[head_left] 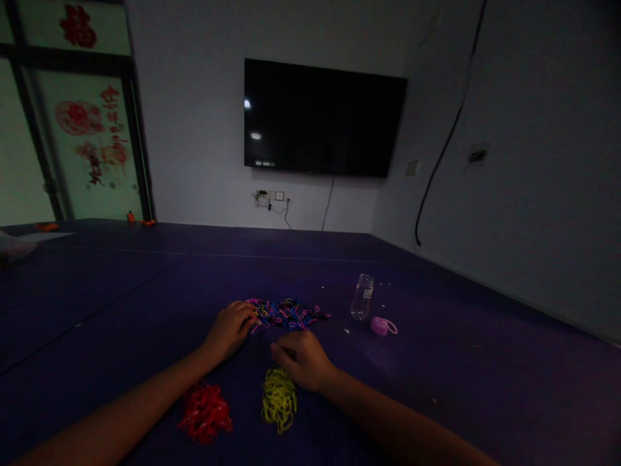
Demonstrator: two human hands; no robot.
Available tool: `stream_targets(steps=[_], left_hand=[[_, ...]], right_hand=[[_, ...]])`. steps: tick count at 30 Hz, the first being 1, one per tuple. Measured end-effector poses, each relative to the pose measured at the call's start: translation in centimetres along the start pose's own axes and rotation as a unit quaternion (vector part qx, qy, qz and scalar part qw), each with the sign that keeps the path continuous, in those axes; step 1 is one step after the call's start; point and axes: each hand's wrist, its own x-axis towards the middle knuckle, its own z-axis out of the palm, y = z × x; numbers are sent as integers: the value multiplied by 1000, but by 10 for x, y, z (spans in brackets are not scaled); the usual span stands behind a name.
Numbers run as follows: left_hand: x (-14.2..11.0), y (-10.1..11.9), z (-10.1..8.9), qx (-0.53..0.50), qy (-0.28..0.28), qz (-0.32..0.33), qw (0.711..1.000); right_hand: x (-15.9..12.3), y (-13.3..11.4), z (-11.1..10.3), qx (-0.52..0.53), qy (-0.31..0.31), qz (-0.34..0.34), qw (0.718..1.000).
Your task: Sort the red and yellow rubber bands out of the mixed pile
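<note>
A heap of mixed-colour rubber bands [287, 313] lies on the purple floor mat [485, 375] in front of me. My left hand [229, 331] rests at the heap's left edge, fingers curled onto the bands. My right hand [301, 358] lies just below the heap with its fingers bent and pressed together; what they pinch is too small to make out. Just under that hand sits a pile of yellow bands [278, 399]. A pile of red bands [205, 411] lies beneath my left forearm.
A small clear bottle [362, 297] stands right of the heap, its pink lid [383, 325] lying beside it. A black TV [320, 118] hangs on the far wall above sockets. A glass door with red decorations [87, 129] is at the left.
</note>
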Motion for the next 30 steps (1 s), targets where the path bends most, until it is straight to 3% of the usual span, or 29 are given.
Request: stream_targets(steps=[5,11,17,30], left_hand=[[0,-8,-2,24,61,-61,996],[0,-11,-2,44,34,-119,991],[1,-7,-3,46,11,-122,991],[0,-10,1,28,19,-105,994]], right_hand=[[0,-1,0,7,3,0,1000],[0,0,1,12,4,-10,1000],[0,2,2,4,2,-7,1000],[0,3,3,5,2,-1,1000]])
